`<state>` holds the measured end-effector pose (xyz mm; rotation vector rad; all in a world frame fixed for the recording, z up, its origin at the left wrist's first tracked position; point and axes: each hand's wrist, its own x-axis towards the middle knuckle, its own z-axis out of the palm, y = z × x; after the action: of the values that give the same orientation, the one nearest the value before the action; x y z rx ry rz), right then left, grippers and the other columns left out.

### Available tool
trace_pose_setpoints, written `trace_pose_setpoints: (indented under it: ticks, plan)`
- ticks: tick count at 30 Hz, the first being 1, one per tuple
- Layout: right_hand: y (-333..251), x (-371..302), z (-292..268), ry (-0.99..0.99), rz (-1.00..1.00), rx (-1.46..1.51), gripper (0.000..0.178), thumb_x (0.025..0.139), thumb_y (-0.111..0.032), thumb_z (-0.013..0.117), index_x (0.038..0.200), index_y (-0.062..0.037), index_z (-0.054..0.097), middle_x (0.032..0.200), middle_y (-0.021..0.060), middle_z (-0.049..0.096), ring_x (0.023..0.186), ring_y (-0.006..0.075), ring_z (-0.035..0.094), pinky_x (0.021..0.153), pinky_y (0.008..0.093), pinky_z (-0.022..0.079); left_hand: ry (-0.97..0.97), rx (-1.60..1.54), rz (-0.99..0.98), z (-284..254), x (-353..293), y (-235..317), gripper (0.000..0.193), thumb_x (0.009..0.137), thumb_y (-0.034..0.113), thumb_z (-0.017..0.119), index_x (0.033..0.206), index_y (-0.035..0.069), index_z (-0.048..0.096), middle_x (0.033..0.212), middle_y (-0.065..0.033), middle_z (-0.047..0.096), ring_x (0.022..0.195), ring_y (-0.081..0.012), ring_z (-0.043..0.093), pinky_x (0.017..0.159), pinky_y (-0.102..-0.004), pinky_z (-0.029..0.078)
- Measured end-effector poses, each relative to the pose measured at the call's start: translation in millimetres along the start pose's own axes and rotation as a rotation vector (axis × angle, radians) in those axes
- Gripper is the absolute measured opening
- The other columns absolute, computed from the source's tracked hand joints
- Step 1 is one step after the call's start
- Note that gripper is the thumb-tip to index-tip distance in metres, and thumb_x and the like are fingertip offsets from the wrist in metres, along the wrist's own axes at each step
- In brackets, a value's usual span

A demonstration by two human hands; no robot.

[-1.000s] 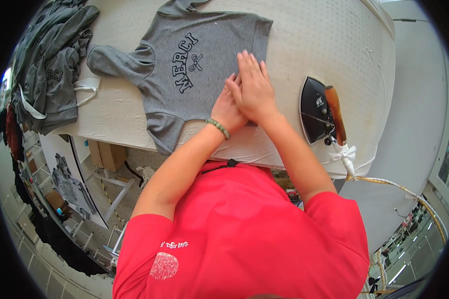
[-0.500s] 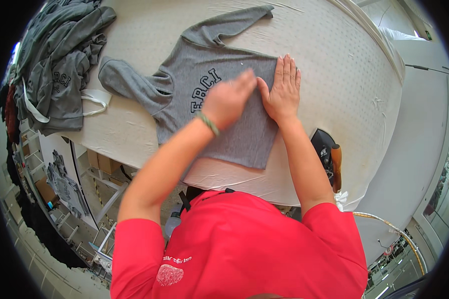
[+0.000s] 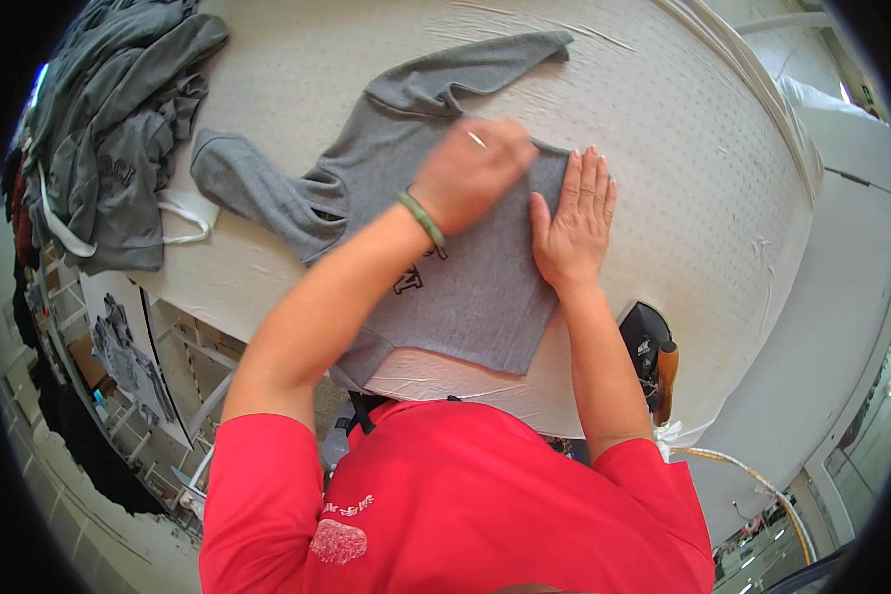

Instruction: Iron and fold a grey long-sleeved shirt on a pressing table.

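A grey hooded sweatshirt [image 3: 465,307] with dark outlined lettering lies spread on a pale padded table, its hood to the left. One sleeve stretches toward the far side; the other lies near my body, partly hidden by my left arm. My right hand [image 3: 576,223] rests flat at the garment's hem, fingers straight and side by side. Over the chest my left hand [image 3: 477,173], wearing a ring and a green bangle, is smeared by motion. Its fingers do not show clearly, nor whether it touches the cloth. It covers part of the lettering.
A black iron [image 3: 648,346] with a wooden handle stands to the right of my right forearm, a hose [image 3: 752,465] near it. More grey garments [image 3: 119,129] are heaped at the far left. The pale table [image 3: 703,208] curves off toward a grey surface on the right.
My left hand has moved away from my body across the sweatshirt, and its fingers no longer point out clearly. My right hand stays flat at the hem. The whole view has shifted slightly.
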<state>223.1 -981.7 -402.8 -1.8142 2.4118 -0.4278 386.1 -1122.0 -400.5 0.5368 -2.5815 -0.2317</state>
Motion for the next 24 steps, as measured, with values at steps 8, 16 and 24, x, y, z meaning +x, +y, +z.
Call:
trace_pose_setpoints:
  ticks: [8,16,24]
  plan:
    - [0,-1,9,-0.012,-0.066,-0.018,0.071,0.105,-0.038,0.045,0.162,-0.0007,0.025,0.17,0.0193,0.023,0.158,0.0342,0.018,0.128,0.0484,0.01,-0.198,-0.017,-0.3,-13,-46,43,0.071,0.096,0.044,0.061,0.156,0.011,0.043,0.166,-0.012,0.035,0.155,-0.0292,0.028,0.126,-0.0514,0.019]
    - [-9,4,2,-0.034,-0.056,-0.127,0.074,0.104,-0.047,0.049,0.159,-0.0008,0.031,0.168,0.0198,0.025,0.158,0.0341,0.018,0.127,0.0485,0.013,-0.301,0.034,-0.931,-185,-308,171,0.057,0.096,0.033,0.067,0.144,0.007,0.054,0.149,-0.0139,0.053,0.137,-0.0299,0.05,0.114,-0.0459,0.039]
    - [-223,22,-16,-0.309,-1.065,0.337,0.026,0.096,-0.014,0.063,0.12,-0.01,0.068,0.126,0.0095,0.067,0.108,0.0321,0.068,0.089,0.0404,0.056,0.492,-0.571,-1.658,-173,-279,121,0.03,0.097,0.028,0.07,0.109,0.001,0.071,0.104,-0.0155,0.075,0.083,-0.029,0.074,0.075,-0.0369,0.056]
